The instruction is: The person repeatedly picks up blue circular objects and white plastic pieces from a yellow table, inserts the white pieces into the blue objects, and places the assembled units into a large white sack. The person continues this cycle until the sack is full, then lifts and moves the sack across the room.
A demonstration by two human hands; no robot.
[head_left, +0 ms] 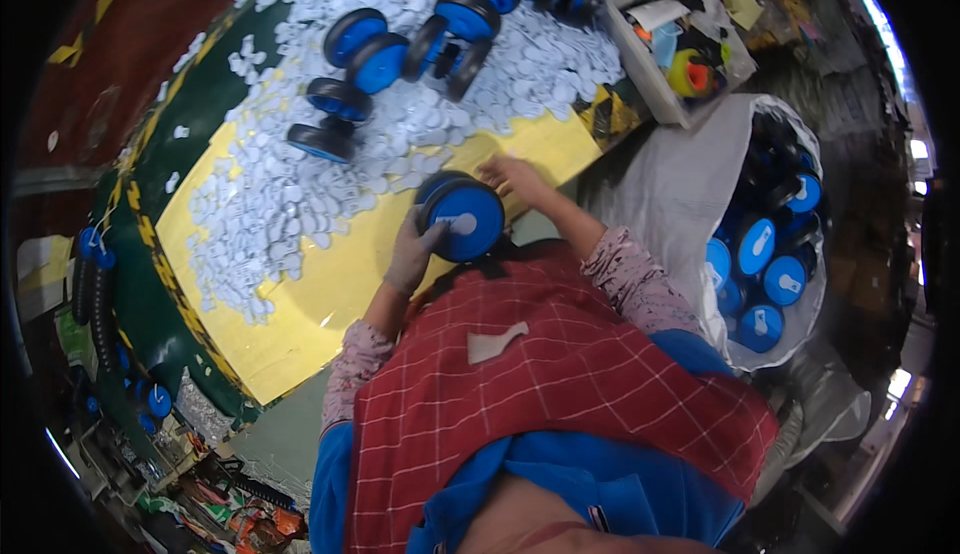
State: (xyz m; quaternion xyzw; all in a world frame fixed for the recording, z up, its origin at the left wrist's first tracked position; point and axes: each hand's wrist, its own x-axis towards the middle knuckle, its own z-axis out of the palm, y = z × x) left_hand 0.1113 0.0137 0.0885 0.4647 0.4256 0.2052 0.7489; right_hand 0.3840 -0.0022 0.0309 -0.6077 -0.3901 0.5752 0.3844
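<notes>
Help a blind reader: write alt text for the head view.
A person's left hand holds a blue-and-black pair of wheels by a yellow sheet heaped with pale flat pieces, the right hand close by. More wheels lie on the heap and in a white sack at right.

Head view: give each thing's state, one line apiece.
Black-rimmed blue round wheel set, held, pale bulb-shaped piece on facing disc
Left hand, gripping that set
Right hand, near it, grip unclear
White plastic sack, open, holding similar wheels
Pale rectangular box, open-topped, holding odds and ends
Flat yellow sheet, partly covered by small pale pieces
</notes>
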